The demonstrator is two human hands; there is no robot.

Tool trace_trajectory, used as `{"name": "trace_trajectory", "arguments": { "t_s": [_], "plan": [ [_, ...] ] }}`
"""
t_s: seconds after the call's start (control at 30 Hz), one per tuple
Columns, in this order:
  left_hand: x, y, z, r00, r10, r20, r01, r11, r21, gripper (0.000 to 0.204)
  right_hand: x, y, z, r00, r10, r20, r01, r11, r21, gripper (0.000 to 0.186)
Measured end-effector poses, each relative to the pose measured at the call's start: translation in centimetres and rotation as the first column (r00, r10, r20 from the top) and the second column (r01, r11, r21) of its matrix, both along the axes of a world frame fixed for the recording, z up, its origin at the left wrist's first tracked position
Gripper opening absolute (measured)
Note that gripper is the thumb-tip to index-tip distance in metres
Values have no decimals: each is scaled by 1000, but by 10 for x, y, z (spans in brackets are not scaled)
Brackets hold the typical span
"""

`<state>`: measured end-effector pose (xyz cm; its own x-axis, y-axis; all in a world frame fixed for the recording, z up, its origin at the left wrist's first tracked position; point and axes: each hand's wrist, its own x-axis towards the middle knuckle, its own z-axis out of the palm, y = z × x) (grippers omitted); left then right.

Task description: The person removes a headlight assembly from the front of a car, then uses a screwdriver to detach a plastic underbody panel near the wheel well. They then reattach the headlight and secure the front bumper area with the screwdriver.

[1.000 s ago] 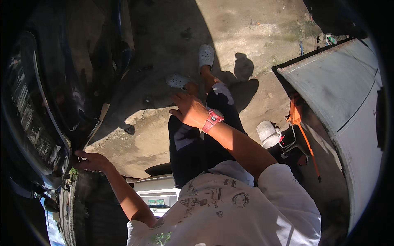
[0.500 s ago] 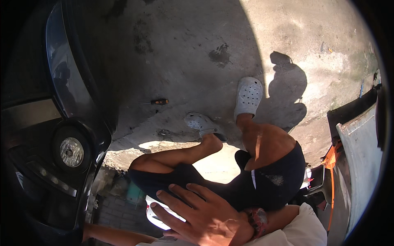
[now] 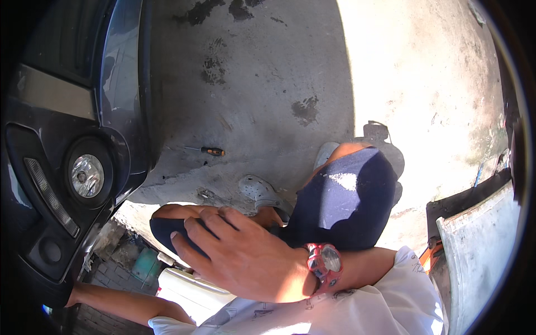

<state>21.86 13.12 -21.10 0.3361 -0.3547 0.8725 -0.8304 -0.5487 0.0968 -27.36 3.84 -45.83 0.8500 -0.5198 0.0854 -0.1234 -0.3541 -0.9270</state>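
bumper dark, with round fog lamp, at left | left hand reaches under its lower edge, grip hidden, cannot tell | right hand open, fingers spread, flat on left knee, red watch on wrist | screwdriver lies on concrete floor, well apart from both hands

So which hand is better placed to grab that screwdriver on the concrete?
Probably the right. The right hand lies open and empty on the knee, facing the screwdriver. The left forearm reaches under the car bumper, its hand hidden.
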Motion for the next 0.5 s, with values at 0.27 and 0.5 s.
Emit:
{"name": "trace_trajectory", "arguments": {
  "t_s": [0.27, 0.5],
  "plan": [
    [-45, 37, 7, 998, 38, 47, -17, 919, -394, 55, 38, -80, -25, 999, -34, 33, 40, 976, -213, 40],
    [-78, 38, -4, 976, -157, -149, 58, 853, -519, 36, 101, -94, 119, 767, 58, 639, 328, 820, -469, 25]
  ]
}}
